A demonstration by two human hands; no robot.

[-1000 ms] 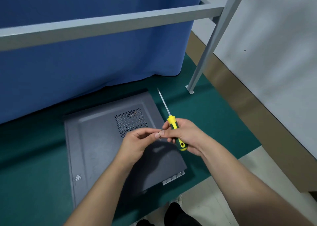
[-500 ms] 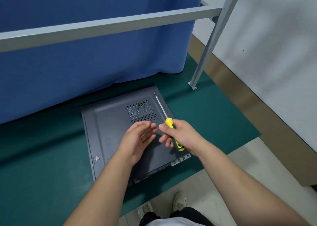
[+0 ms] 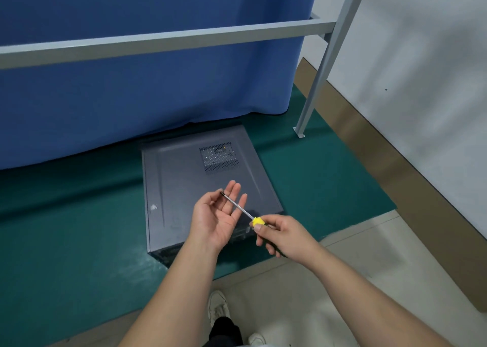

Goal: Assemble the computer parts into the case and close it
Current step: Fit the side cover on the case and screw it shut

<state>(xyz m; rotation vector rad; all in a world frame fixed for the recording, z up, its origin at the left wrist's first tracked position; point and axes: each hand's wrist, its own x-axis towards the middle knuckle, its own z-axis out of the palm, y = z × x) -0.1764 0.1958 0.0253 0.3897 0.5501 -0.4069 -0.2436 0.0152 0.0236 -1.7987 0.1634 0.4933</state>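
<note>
Closed grey computer case (image 3: 184, 188) lies flat on green mat (image 3: 66, 241), beneath both hands. Right hand (image 3: 284, 234) grips screwdriver (image 3: 245, 212) handle; its tip lies across the released, palm-up left hand (image 3: 218, 215).

The right grip (image 3: 283, 234) pinches the yellow handle of the screwdriver (image 3: 241, 209). The shaft extends up and left from the right grip, with its tip over the fingers (image 3: 233, 194) of the left grip (image 3: 218, 215), which is held palm up, fingers relaxed. Below both grips, the closed computer case (image 3: 184, 183) lies flat on the green mat (image 3: 66, 228), vent grille (image 3: 220, 157) beyond the left grip.
</note>
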